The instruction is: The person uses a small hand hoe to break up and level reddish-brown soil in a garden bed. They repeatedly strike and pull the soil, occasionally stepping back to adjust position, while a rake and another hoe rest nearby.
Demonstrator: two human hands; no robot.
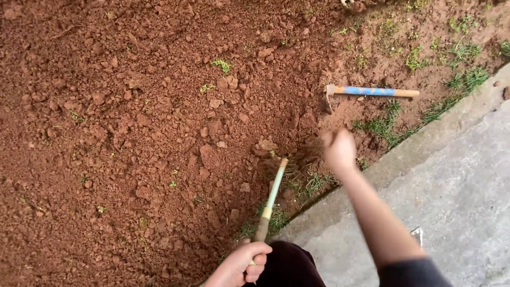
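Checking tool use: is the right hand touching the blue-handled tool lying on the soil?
Apart. The head view shows the right hand below the blue-handled tool, with bare red soil between them.

bare left hand [240, 264] and right hand [338, 149]; dark sleeve pushed up the right forearm, dark trousers at the knee.

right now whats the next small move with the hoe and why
Probably lift the hoe in the left hand and chop into the clods just left of its head: its tip sits in soil by grass tufts, and the right hand is blurred close by.
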